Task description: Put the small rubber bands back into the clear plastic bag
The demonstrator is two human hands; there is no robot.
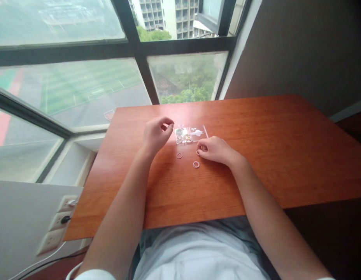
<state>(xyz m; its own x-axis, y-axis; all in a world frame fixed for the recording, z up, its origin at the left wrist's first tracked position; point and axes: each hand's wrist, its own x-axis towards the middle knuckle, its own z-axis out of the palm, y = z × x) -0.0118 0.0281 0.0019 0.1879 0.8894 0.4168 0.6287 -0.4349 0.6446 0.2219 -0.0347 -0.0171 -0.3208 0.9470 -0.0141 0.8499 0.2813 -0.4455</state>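
A small clear plastic box (201, 137) lies on the table with several ring-shaped items in its left part and a white shape on its right part. My left hand (157, 135) is at the box's upper left corner, thumb and fingertips brought together; what they hold, if anything, is too small to make out. Below the box's right side, my right hand (217, 151) pinches a small pale ring (197, 153) between thumb and fingers. One loose pale ring (177, 156) rests below the box. Nearer to me lie what look like two overlapping pale rings (193, 165).
The reddish-brown wooden table (274, 155) reaches far to the right. Large windows (93, 85) stand behind it and to the left. Wall sockets (52, 240) with plugs and cables sit low at the left, beside the table's edge.
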